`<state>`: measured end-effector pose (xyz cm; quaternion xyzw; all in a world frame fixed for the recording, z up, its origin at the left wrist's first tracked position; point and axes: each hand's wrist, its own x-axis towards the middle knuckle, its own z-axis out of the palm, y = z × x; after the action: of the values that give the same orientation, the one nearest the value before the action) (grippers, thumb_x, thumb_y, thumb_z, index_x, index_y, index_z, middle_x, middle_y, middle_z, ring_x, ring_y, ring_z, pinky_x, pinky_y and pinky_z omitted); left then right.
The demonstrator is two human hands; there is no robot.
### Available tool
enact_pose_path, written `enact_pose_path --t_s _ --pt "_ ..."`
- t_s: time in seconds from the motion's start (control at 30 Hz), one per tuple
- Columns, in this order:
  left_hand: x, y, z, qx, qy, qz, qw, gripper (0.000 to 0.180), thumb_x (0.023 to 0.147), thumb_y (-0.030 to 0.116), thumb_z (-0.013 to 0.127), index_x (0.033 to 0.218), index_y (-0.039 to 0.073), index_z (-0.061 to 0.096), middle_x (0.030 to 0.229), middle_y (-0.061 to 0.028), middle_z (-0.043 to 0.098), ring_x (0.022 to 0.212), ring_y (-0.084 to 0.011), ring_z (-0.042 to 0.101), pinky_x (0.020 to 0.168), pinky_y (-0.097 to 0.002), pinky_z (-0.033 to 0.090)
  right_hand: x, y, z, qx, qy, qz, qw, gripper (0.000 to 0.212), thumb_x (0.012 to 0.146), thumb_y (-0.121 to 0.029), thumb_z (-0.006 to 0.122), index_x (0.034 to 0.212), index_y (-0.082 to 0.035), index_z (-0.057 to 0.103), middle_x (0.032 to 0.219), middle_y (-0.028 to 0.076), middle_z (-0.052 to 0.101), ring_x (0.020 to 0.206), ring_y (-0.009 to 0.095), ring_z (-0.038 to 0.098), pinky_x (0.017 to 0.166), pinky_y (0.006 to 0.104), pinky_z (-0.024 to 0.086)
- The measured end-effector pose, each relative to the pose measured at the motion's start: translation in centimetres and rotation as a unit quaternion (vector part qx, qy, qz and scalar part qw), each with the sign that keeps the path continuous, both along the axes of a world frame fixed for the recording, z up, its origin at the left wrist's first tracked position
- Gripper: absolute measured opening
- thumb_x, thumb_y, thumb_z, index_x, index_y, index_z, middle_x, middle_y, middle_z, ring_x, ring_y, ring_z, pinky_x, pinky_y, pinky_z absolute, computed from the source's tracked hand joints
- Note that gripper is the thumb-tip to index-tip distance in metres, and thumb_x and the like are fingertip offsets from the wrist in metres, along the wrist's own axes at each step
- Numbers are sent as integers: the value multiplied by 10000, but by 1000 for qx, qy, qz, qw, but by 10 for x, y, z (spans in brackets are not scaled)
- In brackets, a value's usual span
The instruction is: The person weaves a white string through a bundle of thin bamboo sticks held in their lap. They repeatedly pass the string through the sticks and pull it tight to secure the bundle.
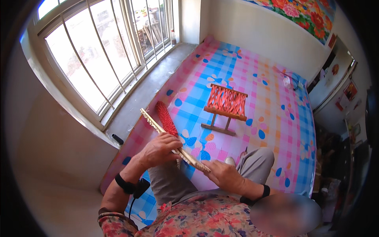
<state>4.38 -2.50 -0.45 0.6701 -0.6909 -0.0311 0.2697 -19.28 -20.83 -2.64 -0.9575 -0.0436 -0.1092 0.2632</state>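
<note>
A long, narrow pale piece (152, 121) slants across my lap, its edge lined with rows of small bumps; its exact kind is unclear. My left hand (160, 149) is closed around its middle, over my bent left leg. At its lower right end, my right hand (227, 175) pinches the tip, fingers closed. Just beyond the left hand lies a red, shaggy, elongated thing (166, 120) on the patterned sheet, its near end partly hidden behind the hand and the pale piece.
A small wooden stool (226, 100) with a red woven-strap seat stands ahead on the checked, flowered bed cover (272, 146). To the left runs a grey sill (144, 85) below a barred window, with a small black cylinder (117, 139) on it. A cable (293, 79) lies far right.
</note>
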Motion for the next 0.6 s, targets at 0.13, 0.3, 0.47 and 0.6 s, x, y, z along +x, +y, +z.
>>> enact_pose_path --t_s 0.13,0.3,0.47,0.6 --pt "6 -5 11 3 10 21 1000 358 792 236 755 1086 61 651 1078 -99 670 1055 -294 617 940 -420 462 12 1 -1 -21 -62 -2 998 348 896 -86 639 1213 20 540 923 181 633 789 352 653 637 400 535" --pt "8 -18 21 1 11 44 999 314 836 263 726 1056 49 661 1019 -107 674 1010 -301 625 906 -403 475 18 -9 -4 -11 -117 -17 993 350 883 -59 588 1223 -7 523 921 159 617 795 331 654 623 397 549" --pt "10 -38 37 -39 -16 62 997 244 806 223 727 953 38 667 920 -112 662 917 -317 630 842 -414 486 32 -40 9 36 -158 -49 986 381 859 -36 593 1235 -25 532 1025 177 628 949 368 648 784 424 550" --pt "3 -59 28 -106 -51 71 991 228 825 267 738 874 71 634 829 -72 607 789 -279 625 685 -398 515 49 -75 0 55 -208 -63 974 324 884 -20 573 1207 -8 567 1044 203 637 954 381 645 821 433 541"
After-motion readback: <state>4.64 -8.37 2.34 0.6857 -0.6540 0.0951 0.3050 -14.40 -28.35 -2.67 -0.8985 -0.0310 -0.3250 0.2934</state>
